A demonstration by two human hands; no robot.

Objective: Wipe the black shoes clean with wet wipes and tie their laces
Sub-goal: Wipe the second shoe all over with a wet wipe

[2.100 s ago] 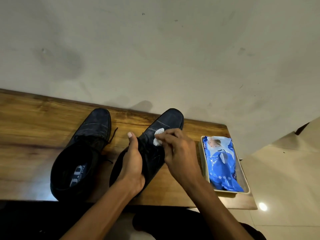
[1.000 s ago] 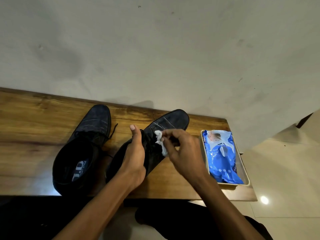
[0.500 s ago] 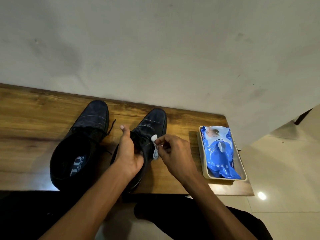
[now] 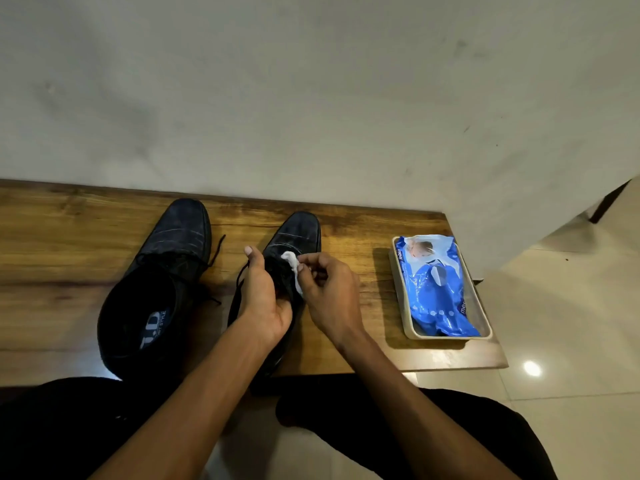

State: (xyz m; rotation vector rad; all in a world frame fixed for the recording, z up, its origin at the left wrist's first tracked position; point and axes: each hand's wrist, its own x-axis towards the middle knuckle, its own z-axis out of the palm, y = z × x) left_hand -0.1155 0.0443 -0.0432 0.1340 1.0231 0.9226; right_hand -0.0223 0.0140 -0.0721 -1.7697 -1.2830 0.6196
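Note:
Two black lace-up shoes stand on a wooden table (image 4: 69, 237), toes toward the wall. The left shoe (image 4: 162, 271) sits alone with its laces loose. My left hand (image 4: 263, 299) grips the right shoe (image 4: 298, 233) around its opening, thumb up along the lacing. My right hand (image 4: 329, 289) pinches a crumpled white wet wipe (image 4: 292, 266) against the lace area of that shoe. The rear half of the right shoe is hidden under my hands and forearm.
A blue pack of wet wipes (image 4: 433, 285) lies in a beige tray (image 4: 401, 306) near the table's right end. A pale wall rises directly behind the table. Tiled floor (image 4: 571, 323) lies to the right. My dark-trousered legs are below the table's front edge.
The right shoe has swung from pointing diagonally right to pointing straight at the wall. My right hand has drawn the wipe back from the toe to the lacing. The left shoe has not moved.

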